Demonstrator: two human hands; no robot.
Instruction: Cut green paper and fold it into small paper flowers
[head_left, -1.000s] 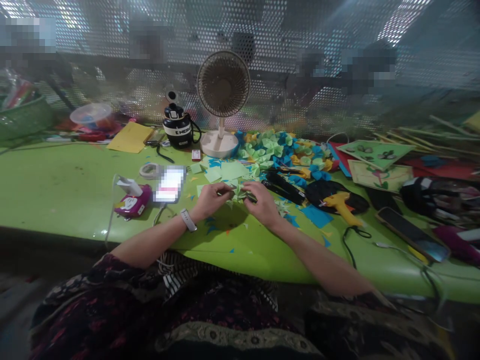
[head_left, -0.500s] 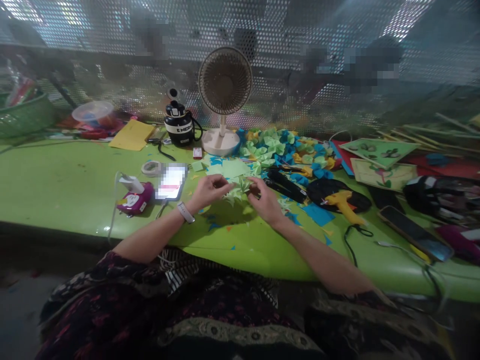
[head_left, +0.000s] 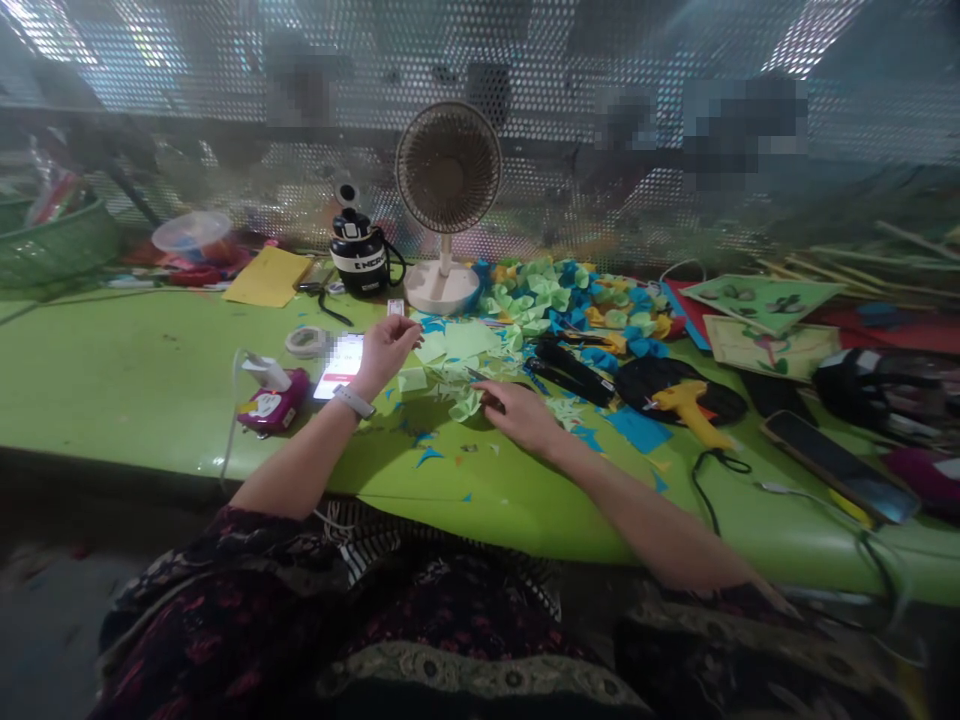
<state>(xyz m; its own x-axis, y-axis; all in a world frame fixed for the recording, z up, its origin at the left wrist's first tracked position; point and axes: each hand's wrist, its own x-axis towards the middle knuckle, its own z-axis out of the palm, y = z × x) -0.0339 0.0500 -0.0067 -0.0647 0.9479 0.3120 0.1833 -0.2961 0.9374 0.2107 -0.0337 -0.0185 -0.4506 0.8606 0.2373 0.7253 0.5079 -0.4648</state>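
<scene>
My left hand [head_left: 386, 352] is raised over the table beside the lit phone [head_left: 341, 368], its fingers drawn together in a pinch. Whatever may be between those fingertips is too small to make out. My right hand [head_left: 519, 414] rests low, with curled fingers closed at the edge of a light green paper flower [head_left: 466, 404]. A thin dark pointed thing [head_left: 475, 374] shows just above the right fingers; its kind is unclear. Behind the hands lie light green paper sheets [head_left: 471, 339] and a small green paper square [head_left: 412, 380].
A fan [head_left: 448, 180] and a black bottle [head_left: 360, 255] stand at the back, near heaped paper flowers [head_left: 547, 290]. On the right are a black stapler [head_left: 574, 373], a yellow glue gun [head_left: 690, 405] and a dark phone [head_left: 832, 465]. A tape roll [head_left: 306, 341] and purple adapter [head_left: 275, 402] lie left.
My left hand has let go of the green paper flower and moved up and left. The flower has come down slightly, staying at my right fingertips, and the right hand has lowered a little.
</scene>
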